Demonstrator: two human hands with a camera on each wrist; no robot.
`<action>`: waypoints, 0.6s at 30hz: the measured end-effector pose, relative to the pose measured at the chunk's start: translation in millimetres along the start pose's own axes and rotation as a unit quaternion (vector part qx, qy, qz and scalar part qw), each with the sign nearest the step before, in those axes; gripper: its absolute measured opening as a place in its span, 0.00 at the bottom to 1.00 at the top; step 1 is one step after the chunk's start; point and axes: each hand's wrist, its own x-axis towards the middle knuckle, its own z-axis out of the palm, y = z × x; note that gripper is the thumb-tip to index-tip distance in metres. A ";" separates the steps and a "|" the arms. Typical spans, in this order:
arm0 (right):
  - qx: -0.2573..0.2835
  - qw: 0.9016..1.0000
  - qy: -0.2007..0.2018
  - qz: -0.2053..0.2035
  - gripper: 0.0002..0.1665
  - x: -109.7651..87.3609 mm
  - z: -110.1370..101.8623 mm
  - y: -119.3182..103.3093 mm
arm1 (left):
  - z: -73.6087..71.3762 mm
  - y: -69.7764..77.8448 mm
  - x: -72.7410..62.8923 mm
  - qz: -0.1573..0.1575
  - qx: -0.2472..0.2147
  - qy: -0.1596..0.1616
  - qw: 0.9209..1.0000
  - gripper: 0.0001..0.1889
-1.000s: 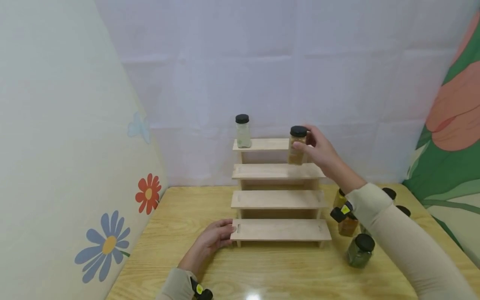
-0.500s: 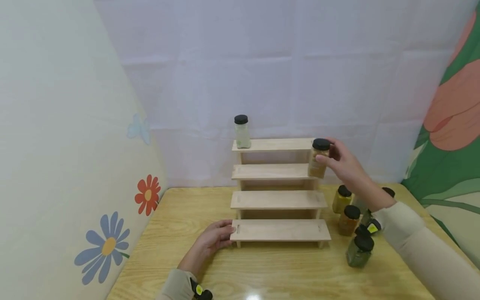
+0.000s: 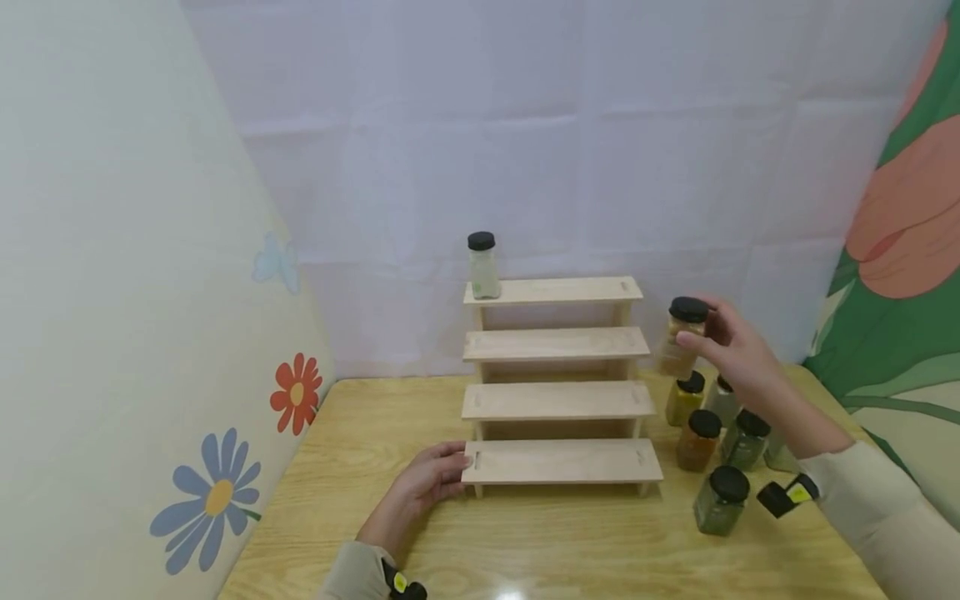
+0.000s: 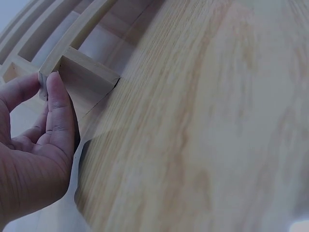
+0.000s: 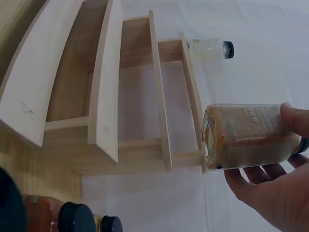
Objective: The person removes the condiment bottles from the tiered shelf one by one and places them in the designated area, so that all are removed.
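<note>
A stepped wooden rack [image 3: 562,400] of several shelves stands on the table. My left hand [image 3: 426,482] pinches the left end of its lowest shelf between thumb and fingers, as the left wrist view [image 4: 48,125] also shows. In my right hand [image 3: 738,350] is a spice jar [image 3: 681,343] with a black lid and brownish-orange contents, held upright in the air to the right of the rack. The right wrist view shows thumb and fingers round the lid end of this jar [image 5: 251,137]. A jar with pale contents [image 3: 484,271] stands at the left end of the top shelf.
Right of the rack, several black-lidded jars stand on the table [image 3: 360,417]: a yellow one [image 3: 684,402], an orange-red one [image 3: 697,446] and green ones, the nearest green jar [image 3: 722,504] in front. A white cloth [image 3: 420,167] hangs behind; a flowered panel [image 3: 217,492] stands at left.
My right hand has carried the spice jar rightward and down, from in front of the upper shelves to beyond the rack's right side. My left hand has stayed on the lowest shelf.
</note>
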 end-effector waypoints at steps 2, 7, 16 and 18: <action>0.007 1.000 0.002 -0.012 0.31 -5.0 -3.9 4.8 | 0.0 -0.2 0.8 -0.001 0.000 -0.001 1.000 0.32; 0.028 0.999 0.005 -0.025 0.26 -16.9 -11.5 14.3 | -0.1 -0.1 1.7 -0.002 0.001 0.001 1.000 0.32; 0.082 0.996 0.006 -0.032 0.25 -37.2 -25.5 33.7 | -0.2 -0.9 1.3 -0.001 -0.004 0.001 1.000 0.31; 0.080 0.996 0.008 -0.033 0.26 -41.2 -28.4 37.7 | -0.4 -1.0 1.0 -0.001 -0.005 0.002 1.000 0.31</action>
